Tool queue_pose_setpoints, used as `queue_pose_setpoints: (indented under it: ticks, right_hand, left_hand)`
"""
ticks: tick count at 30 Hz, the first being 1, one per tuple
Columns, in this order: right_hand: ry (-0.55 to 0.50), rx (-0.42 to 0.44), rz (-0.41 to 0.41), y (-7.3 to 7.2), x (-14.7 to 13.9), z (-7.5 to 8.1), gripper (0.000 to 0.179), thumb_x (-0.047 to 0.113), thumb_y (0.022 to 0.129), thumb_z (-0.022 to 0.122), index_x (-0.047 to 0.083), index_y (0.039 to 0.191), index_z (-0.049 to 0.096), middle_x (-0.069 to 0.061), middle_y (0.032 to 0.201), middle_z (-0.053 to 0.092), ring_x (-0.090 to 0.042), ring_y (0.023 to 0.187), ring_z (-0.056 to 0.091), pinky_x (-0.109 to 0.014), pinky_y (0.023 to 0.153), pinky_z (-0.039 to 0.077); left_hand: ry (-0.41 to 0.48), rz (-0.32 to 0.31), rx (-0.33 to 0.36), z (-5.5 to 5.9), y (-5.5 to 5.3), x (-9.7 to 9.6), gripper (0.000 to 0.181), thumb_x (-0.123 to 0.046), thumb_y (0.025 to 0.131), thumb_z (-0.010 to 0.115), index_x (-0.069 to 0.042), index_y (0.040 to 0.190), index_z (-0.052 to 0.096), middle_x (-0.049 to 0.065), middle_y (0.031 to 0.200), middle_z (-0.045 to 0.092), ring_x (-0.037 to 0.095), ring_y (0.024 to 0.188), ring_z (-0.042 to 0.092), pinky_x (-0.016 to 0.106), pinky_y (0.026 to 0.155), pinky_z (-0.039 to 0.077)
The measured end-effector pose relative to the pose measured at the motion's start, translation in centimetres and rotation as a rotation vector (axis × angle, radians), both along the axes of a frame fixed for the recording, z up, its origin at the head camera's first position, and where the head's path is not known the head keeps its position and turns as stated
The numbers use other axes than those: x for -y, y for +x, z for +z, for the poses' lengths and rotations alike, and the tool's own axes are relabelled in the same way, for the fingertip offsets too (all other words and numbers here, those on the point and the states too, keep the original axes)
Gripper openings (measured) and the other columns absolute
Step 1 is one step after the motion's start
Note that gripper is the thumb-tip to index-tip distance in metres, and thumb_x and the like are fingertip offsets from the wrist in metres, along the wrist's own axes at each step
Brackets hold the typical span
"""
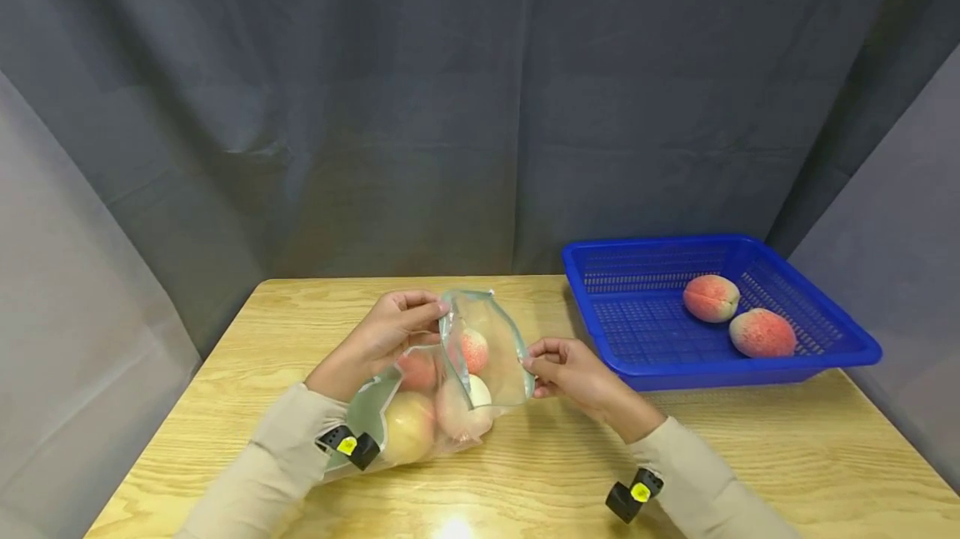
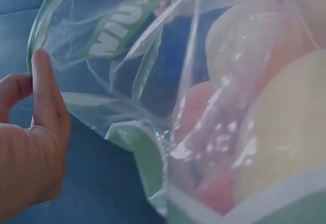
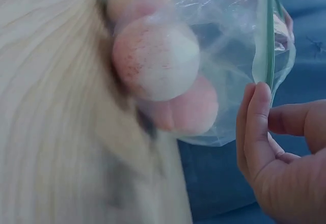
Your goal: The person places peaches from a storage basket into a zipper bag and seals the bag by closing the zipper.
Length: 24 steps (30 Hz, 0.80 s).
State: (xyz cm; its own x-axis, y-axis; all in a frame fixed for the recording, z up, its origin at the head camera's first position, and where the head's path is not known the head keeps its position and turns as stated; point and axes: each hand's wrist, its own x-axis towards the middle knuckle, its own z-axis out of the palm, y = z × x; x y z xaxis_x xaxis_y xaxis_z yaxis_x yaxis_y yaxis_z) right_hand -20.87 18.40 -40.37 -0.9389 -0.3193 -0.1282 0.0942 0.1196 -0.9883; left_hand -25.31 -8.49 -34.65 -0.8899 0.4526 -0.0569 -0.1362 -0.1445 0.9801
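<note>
A clear zip bag [image 1: 480,314] with green edging lies on the table, several peaches [image 1: 408,426] inside it. Its mouth stands open between both hands. My left hand [image 1: 386,339] pinches the far left side of the rim between thumb and fingers. On the opposite side, my right hand [image 1: 573,374] pinches the rim, and the right wrist view shows the green zip strip [image 3: 266,40] at those fingertips. White lettering on a green patch [image 2: 114,33] shows through the plastic in the left wrist view. The peaches press against the clear wall.
A blue plastic basket [image 1: 622,374] stands at the table's right rear, with two peaches [image 1: 762,333] in its right part. The wooden table [image 1: 525,489] runs under everything. Grey curtains [image 1: 420,106] hang behind it, and pale panels [image 1: 67,314] flank both sides.
</note>
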Motion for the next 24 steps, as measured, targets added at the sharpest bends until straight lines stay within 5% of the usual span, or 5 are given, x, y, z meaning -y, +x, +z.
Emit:
queue_pose_setpoints:
  ticks: [9, 18, 24]
  right_hand:
    - [0.103, 0.002, -0.097, 0.4, -1.9, -2.4, 0.021, 0.005, 0.097, 0.052, -0.012, 0.11, 0.051, -0.004, 0.077, 0.056, -0.012, 0.066, 0.055, -0.031, 0.065, 0.059]
    - [0.172, 0.049, -0.119, 0.8, -3.3, -5.0, 0.018, 0.004, 0.097, 0.051, -0.011, 0.108, 0.051, -0.005, 0.078, 0.051, -0.014, 0.069, 0.052, -0.026, 0.061, 0.058]
    - [0.169, 0.052, -0.112, 0.8, -3.4, -5.5, 0.021, 0.004, 0.096, 0.052, -0.012, 0.109, 0.05, -0.006, 0.08, 0.052, -0.014, 0.069, 0.052, -0.024, 0.06, 0.058]
  left_hand:
    - [0.061, -0.057, 0.093, -2.4, 0.3, -3.3, 0.011, -0.004, 0.095, 0.058, -0.011, 0.088, 0.064, 0.001, 0.081, 0.066, 0.01, 0.073, 0.066, 0.022, 0.069, 0.06]
    - [-0.038, -0.103, 0.128, -4.4, 0.8, -5.7, 0.01, -0.001, 0.094, 0.058, 0.004, 0.101, 0.063, 0.004, 0.08, 0.064, 0.01, 0.071, 0.064, 0.023, 0.073, 0.06]
    - [-0.061, -0.104, 0.129, -4.8, 0.8, -6.0, 0.02, -0.002, 0.093, 0.059, 0.011, 0.108, 0.06, 0.004, 0.08, 0.063, 0.01, 0.07, 0.064, 0.024, 0.076, 0.06]
